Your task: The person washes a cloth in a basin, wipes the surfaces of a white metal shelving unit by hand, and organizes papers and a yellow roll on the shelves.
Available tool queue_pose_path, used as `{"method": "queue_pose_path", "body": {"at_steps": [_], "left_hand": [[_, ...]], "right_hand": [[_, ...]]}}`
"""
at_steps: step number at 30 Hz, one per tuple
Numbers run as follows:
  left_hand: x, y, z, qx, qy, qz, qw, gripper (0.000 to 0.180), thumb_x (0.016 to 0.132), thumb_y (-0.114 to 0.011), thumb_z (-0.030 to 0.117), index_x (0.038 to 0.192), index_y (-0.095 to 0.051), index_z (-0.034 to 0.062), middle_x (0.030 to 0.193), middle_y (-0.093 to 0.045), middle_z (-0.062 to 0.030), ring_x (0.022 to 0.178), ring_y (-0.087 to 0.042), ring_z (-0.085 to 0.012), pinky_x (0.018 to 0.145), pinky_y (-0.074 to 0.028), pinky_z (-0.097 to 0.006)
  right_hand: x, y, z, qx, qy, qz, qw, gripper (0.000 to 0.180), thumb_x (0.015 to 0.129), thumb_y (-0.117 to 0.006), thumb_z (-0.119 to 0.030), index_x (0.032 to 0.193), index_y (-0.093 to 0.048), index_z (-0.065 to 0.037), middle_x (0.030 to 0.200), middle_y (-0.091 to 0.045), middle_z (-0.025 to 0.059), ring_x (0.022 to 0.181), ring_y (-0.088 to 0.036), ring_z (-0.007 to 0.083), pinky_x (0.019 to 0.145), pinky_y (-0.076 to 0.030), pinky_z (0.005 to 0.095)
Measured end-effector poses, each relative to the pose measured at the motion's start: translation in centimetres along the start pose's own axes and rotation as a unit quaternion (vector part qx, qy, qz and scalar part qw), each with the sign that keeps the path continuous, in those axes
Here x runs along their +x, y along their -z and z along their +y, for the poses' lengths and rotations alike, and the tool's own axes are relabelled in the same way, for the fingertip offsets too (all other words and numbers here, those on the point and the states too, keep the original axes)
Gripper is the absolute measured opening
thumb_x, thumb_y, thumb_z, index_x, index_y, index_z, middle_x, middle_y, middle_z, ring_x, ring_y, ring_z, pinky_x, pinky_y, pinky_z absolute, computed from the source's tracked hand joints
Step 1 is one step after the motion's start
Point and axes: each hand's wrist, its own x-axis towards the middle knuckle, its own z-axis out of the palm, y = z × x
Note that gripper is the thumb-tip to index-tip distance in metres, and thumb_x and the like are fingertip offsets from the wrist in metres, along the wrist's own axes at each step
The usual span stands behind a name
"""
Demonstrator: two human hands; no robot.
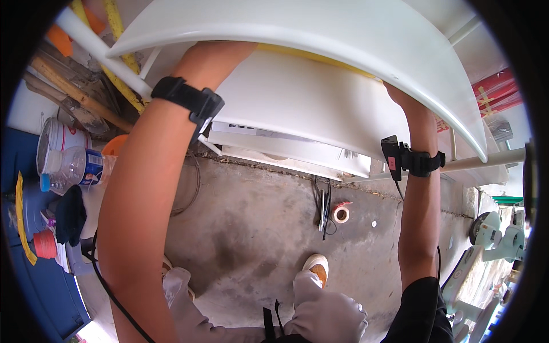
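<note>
Both my arms reach in between two white shelf boards. My left hand (233, 52) goes under the front edge of the upper board (297, 23), and its fingers are hidden there. Further right, my right hand (399, 97) slips behind the same edge, fingers out of sight too. Between the hands shows a thin strip of something yellow (317, 55), lying above the lower board (297, 94); most of it is covered. Whether either hand holds it, I cannot tell. Black strapped devices sit on my left wrist (186, 98) and right wrist (420, 162).
On the concrete floor lie a tape roll (341, 215) and dark cables (327, 200). At left are a plastic bottle (71, 168), a bucket (54, 137), a red twine spool (44, 244) and wooden handles (80, 94). Pale green machines (503, 237) stand at right.
</note>
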Motion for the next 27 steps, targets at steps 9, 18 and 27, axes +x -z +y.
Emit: {"method": "queue_pose_path", "body": {"at_steps": [9,18,27], "left_hand": [[-9.4,6.1,6.0,-0.072,-0.033,0.008,0.997,0.010,0.092,-0.072,0.009,0.099,-0.077,0.0044,0.077,-0.067,-0.0100,0.071,-0.067,-0.0276,0.078,-0.059,-0.042],[-27.6,29.3,9.0,-0.191,0.089,-0.016,0.978,0.030,0.090,-0.080,0.005,0.119,-0.074,0.0049,0.091,-0.075,-0.0094,0.068,-0.070,-0.0250,0.068,-0.058,-0.042],[-33.8,35.5,-0.4,0.095,0.332,0.036,0.938,0.063,0.081,-0.090,0.010,0.141,-0.070,0.0060,0.136,-0.074,-0.0146,0.131,-0.064,-0.0410,0.115,-0.050,-0.049]], "right_hand": [[0.8,5.0,-10.7,-0.014,-0.013,-0.075,0.997,0.039,0.097,-0.082,-0.022,0.130,-0.073,-0.003,0.126,-0.075,0.0220,0.120,-0.071,0.0427,0.112,-0.053,0.0521],[0.9,16.6,-30.6,0.289,0.017,-0.162,0.943,0.021,0.086,-0.079,0.009,0.105,-0.078,-0.001,0.112,-0.077,0.0119,0.114,-0.072,0.0348,0.113,-0.056,0.0509],[2.8,14.5,-35.5,0.519,0.032,-0.186,0.834,0.022,0.084,-0.080,0.007,0.105,-0.076,-0.001,0.124,-0.073,0.0132,0.119,-0.070,0.0373,0.097,-0.060,0.0461]]}}
